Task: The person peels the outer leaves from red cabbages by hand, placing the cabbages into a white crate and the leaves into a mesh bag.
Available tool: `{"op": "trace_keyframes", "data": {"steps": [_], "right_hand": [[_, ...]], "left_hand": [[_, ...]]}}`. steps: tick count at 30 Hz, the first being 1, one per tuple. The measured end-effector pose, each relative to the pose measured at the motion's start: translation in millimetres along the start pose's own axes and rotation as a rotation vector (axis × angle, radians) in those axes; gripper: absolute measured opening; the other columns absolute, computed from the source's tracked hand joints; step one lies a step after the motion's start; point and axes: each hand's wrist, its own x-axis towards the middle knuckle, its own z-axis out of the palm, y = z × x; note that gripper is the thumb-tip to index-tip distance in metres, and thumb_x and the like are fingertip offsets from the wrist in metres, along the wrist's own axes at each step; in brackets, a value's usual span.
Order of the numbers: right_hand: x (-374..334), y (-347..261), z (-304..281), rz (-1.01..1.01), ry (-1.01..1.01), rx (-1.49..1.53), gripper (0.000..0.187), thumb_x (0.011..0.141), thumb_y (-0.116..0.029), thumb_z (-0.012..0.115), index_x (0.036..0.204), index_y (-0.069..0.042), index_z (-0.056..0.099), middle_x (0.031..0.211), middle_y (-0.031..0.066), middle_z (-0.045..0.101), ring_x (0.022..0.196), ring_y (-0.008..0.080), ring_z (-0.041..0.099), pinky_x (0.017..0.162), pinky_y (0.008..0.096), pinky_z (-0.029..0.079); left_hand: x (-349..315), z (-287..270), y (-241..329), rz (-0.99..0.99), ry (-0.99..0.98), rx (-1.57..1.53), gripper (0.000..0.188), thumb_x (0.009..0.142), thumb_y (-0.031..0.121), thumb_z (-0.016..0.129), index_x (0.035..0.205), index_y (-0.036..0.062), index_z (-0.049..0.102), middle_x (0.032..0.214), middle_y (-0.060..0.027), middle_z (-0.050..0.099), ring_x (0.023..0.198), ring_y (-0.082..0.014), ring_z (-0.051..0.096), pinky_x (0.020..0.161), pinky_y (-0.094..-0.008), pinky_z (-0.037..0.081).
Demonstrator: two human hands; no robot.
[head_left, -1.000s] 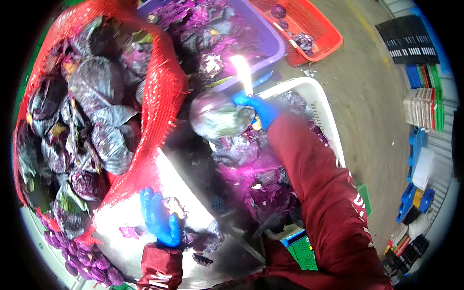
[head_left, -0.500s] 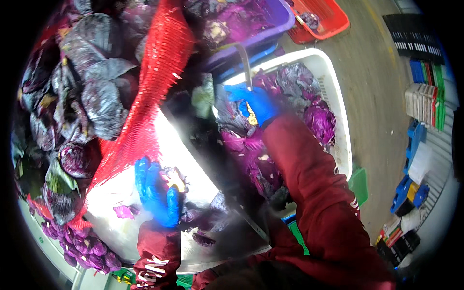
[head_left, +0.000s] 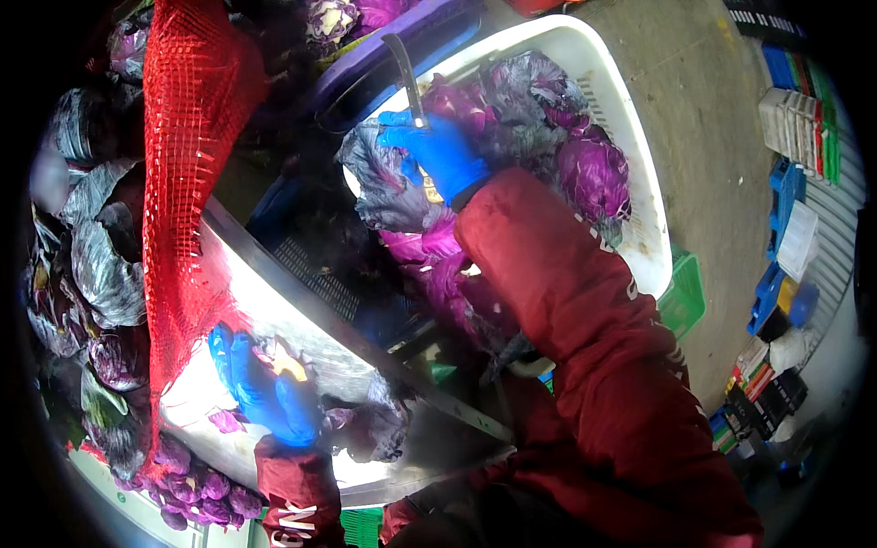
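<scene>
My left hand (head_left: 267, 393), blue-gloved, rests low over a shiny metal table (head_left: 315, 352). Its fingers and thumb curve around a piece of red cabbage (head_left: 290, 363) with a pale yellowish cut core. Part of that piece is hidden by the glove. A pink leaf scrap (head_left: 227, 420) lies beside this hand, and dark loose leaves (head_left: 375, 425) lie to its right. Over a white crate (head_left: 644, 215) of purple leaves, my right hand (head_left: 437, 155) is closed on a knife (head_left: 404, 71), its curved blade pointing up and away. A large grey-purple leaf (head_left: 388, 187) sits under that hand.
A red net (head_left: 187, 183) hangs along the table's left side, by a heap of red cabbages (head_left: 110, 265). Netted cabbages (head_left: 196, 493) stand lower left. Beyond the white crate is a purple crate (head_left: 384, 59); a green crate (head_left: 685, 297) stands to its right. Stacked crates (head_left: 790, 128) line the wall.
The whole view has shifted, so table and crates appear displaced. A greenish leaf left of my right hand is no longer visible there. Both hands keep much the same pose.
</scene>
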Motion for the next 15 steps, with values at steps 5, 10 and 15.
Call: {"op": "trace_keyframes", "data": {"steps": [5, 10, 15], "right_hand": [[-27, -21, 24, -0.086, 0.043, -0.051, 0.032, 0.082, -0.008, 0.065, 0.112, 0.000, 0.059, 0.082, 0.0055, 0.061, 0.051, 0.0117, 0.053, 0.043, 0.0252, 0.042], [-106, -55, 56, -0.113, -0.166, 0.047, 0.019, 0.084, -0.011, 0.064, 0.102, -0.007, 0.063, 0.074, 0.0002, 0.060, 0.051, 0.0056, 0.049, 0.041, 0.0184, 0.034], [-214, -52, 112, -0.090, -0.372, -0.018, 0.019, 0.083, -0.013, 0.066, 0.100, -0.005, 0.064, 0.076, 0.0027, 0.063, 0.046, 0.0052, 0.047, 0.040, 0.0188, 0.034]], "left_hand": [[-6, -4, 2, -0.023, 0.018, -0.044, 0.054, 0.093, 0.036, 0.045, 0.128, -0.0048, 0.044, 0.141, -0.0234, 0.035, 0.131, -0.0374, 0.033, 0.108, -0.0460, 0.023], [-11, -6, -7, 0.010, 0.067, -0.183, 0.047, 0.087, 0.019, 0.050, 0.127, -0.0043, 0.047, 0.138, -0.0246, 0.039, 0.131, -0.0374, 0.034, 0.109, -0.0461, 0.024], [-16, -28, -3, 0.045, 0.147, -0.161, 0.044, 0.080, 0.014, 0.060, 0.122, 0.0018, 0.053, 0.131, -0.0239, 0.046, 0.125, -0.0392, 0.042, 0.104, -0.0468, 0.031]]}}
